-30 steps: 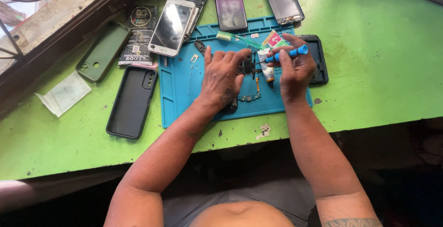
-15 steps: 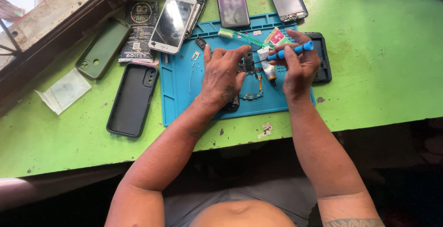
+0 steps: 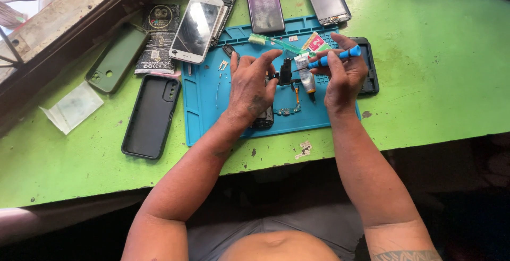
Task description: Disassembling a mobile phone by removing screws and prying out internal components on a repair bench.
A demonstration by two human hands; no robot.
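Resting on the blue work mat (image 3: 207, 112), between the two hands, is a small dark phone part (image 3: 285, 72) with a thin gold flex strip (image 3: 295, 101) trailing toward the person. The left hand (image 3: 249, 83) lies palm-down over the mat, its fingers spread and its forefinger and thumb pinching the part's left edge. The right hand (image 3: 342, 75) is curled around a blue-handled screwdriver (image 3: 340, 56), held aslant with its handle pointing up and to the right; the tip is hidden behind a small white tube (image 3: 304, 72) beside the part, so I cannot tell whether it touches. Compared with a second ago, both hands sit in much the same spot on the mat, and the screwdriver keeps the same slant; the whole scene has merely slid a little in view.

Just beyond the hands lie a green toothbrush (image 3: 271, 41) and a small red-and-white packet (image 3: 315, 42). A black phone frame (image 3: 369, 67) lies under the right hand's far side. Farther out on the green table (image 3: 451, 70) are a white phone (image 3: 196, 28), a black case (image 3: 150, 115), a green case (image 3: 116, 58) and two phone backs (image 3: 263, 3) along the top edge.
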